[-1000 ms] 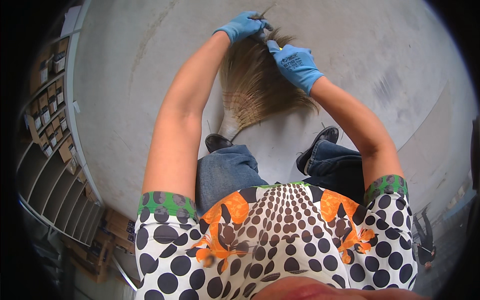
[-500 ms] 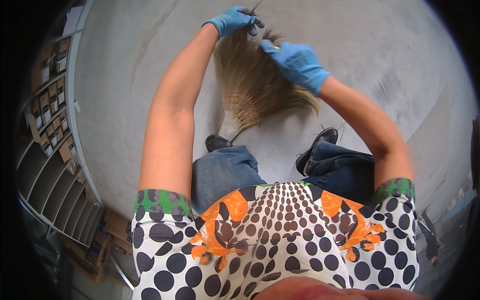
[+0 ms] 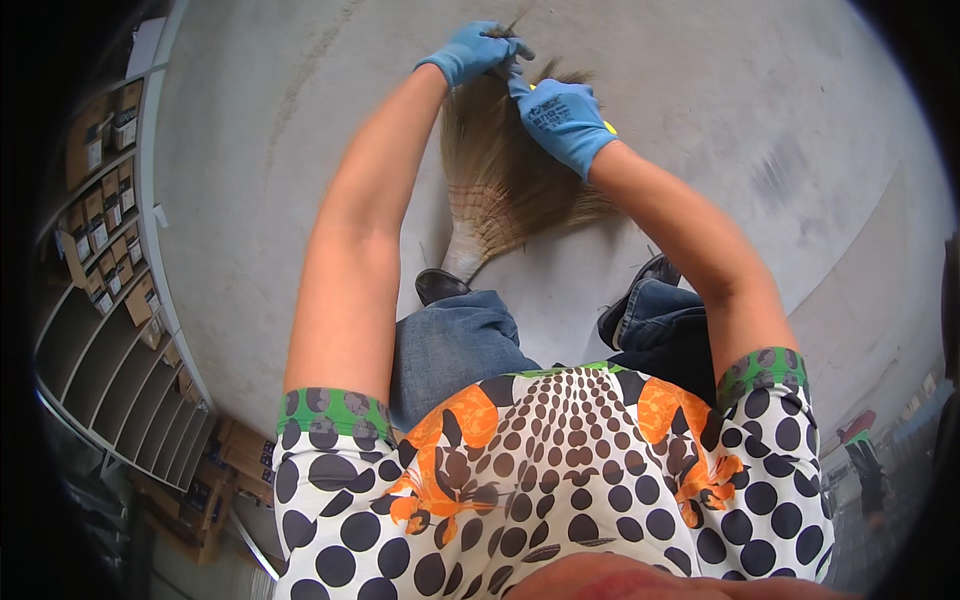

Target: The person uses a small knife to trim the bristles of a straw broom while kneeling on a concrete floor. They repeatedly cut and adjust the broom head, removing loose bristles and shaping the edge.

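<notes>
A straw broom head (image 3: 485,190) with long tan bristles spreads upward from its bound, whitish neck, which lies by my left shoe. At its far end my left hand (image 3: 475,52), in a blue glove, is closed around a tuft of bristle tips. My right hand (image 3: 562,118), gloved in the same blue, is closed just to the right, its index finger reaching to the left fingers. Bits of something yellow (image 3: 611,128) show at both sides of the right fist; its kind is hidden by the glove.
Grey concrete floor (image 3: 300,170) surrounds the broom. My dark shoes (image 3: 440,286) flank its near end. Along the left stands a metal shelf unit (image 3: 110,380) with several cardboard boxes (image 3: 105,215) on its upper levels. Another person (image 3: 868,465) is at the far right edge.
My right hand has moved left and slightly up, so its fingertip now meets the left fingers. My left hand has shifted slightly right and down, still gripping the bristles.
</notes>
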A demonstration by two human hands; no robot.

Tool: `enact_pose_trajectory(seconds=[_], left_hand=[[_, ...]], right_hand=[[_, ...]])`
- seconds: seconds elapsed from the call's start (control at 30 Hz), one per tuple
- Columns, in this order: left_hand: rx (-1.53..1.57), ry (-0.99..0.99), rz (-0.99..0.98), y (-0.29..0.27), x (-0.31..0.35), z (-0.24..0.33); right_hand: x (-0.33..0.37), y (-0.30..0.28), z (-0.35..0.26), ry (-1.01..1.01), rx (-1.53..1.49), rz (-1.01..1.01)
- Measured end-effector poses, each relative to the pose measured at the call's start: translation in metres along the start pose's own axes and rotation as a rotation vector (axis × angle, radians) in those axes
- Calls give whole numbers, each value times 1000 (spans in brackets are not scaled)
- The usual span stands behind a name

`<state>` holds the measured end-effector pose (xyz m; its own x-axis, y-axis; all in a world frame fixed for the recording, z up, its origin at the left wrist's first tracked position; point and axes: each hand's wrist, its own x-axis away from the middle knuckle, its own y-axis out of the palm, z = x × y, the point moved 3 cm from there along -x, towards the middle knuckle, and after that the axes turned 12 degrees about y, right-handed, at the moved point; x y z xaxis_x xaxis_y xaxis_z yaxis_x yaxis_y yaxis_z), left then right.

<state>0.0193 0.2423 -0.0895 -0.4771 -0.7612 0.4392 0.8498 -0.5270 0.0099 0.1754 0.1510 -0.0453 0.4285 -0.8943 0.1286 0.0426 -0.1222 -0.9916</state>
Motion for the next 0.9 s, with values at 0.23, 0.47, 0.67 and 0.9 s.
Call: enact_pose_trajectory(seconds=[0.23,0.47,0.67,0.9], left_hand=[[-20,28,-11,9,-7,-5],[154,56,-15,-18,-33,-63],[80,7,-41,-33,-25,-62],[-184,39,-132,-49,-27,-66]], right_hand=[[21,-9,34,-55,-55,-65],[26,-17,51,-132,-33,-114],[41,-50,84,-60,6,-179],[-5,-47,-17,-153,-218,17]])
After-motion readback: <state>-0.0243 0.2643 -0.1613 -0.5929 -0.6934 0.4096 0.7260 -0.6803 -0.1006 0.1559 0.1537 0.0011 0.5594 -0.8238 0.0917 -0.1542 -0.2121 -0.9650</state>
